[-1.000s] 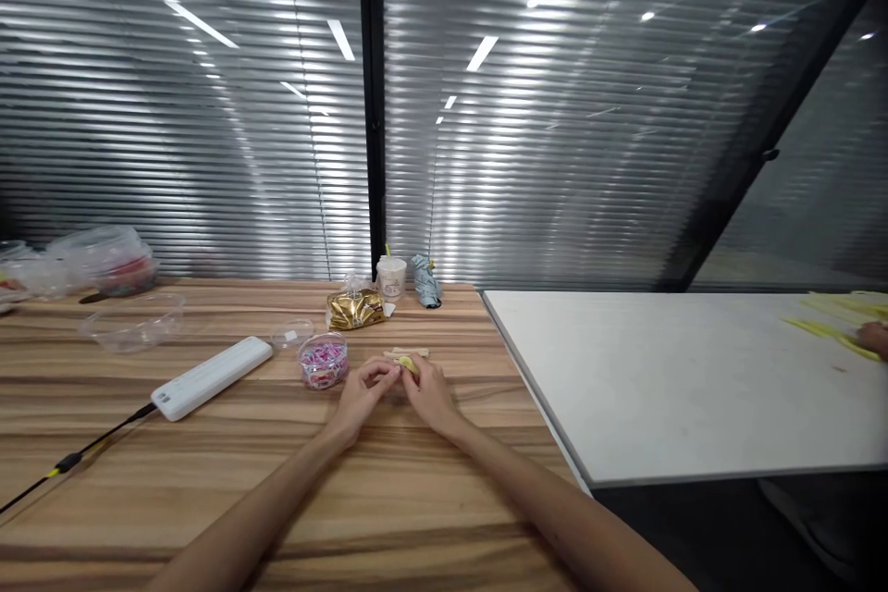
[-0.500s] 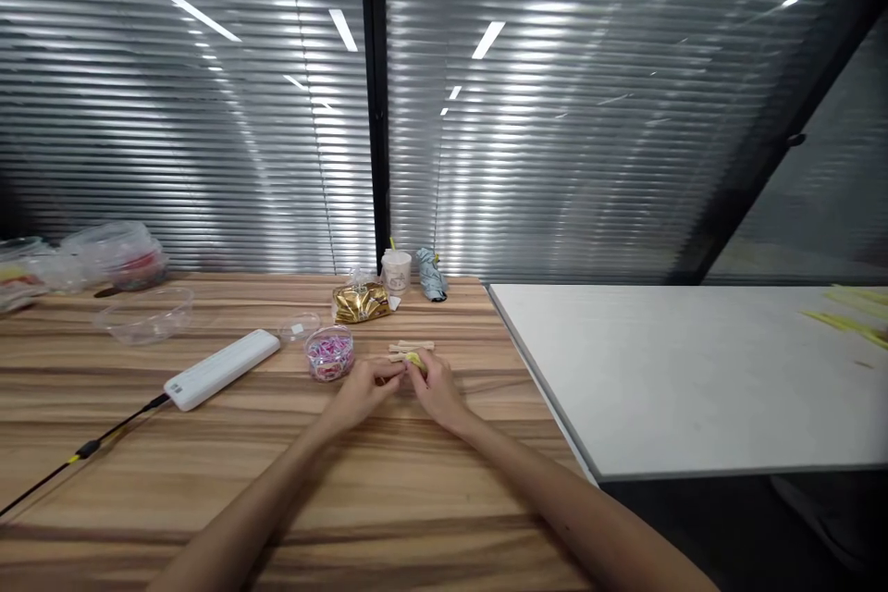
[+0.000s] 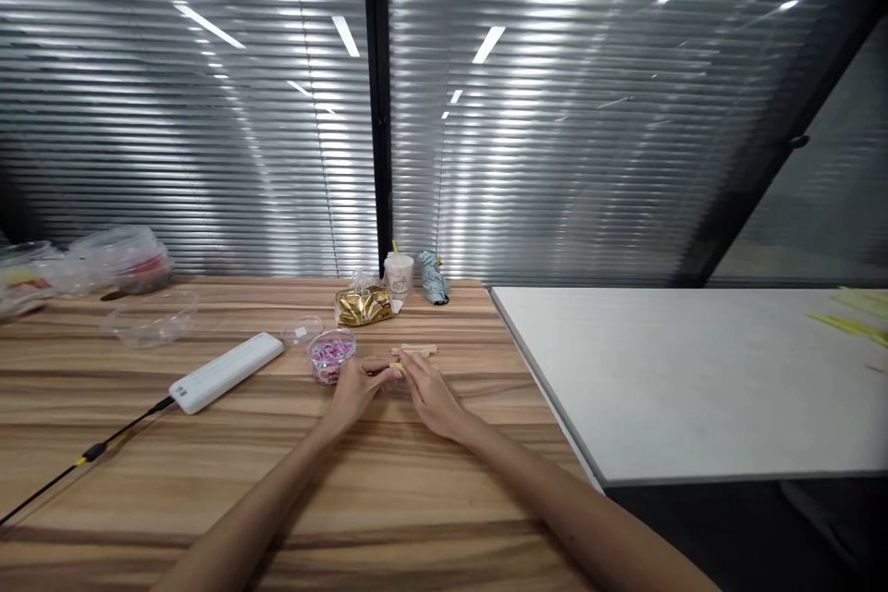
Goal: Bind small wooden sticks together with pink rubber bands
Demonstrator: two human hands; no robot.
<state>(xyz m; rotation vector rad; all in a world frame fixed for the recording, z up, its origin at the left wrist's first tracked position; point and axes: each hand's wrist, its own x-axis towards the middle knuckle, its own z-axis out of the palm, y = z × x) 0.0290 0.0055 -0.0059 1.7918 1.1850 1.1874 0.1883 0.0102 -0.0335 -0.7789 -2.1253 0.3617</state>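
Hands (image 3: 394, 393) together, small yellow piece (image 3: 398, 368) at fingertips, wood-grain table (image 3: 388, 499)

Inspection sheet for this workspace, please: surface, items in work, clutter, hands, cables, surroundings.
Surface: wood-grain table; white table to its right.
Items in work: small yellow piece at the fingertips; pale sticks just beyond.
Clutter: tub of pink-purple bits, clear lid, clear bowl, gold packet, white cup, blue-grey wrapper, containers far left.
Hands: left hand and right hand meet at the yellow piece; exact grip too small to tell.
Cables: black cable into white power bar.
Surroundings: blinds behind; yellow strips on the white table.
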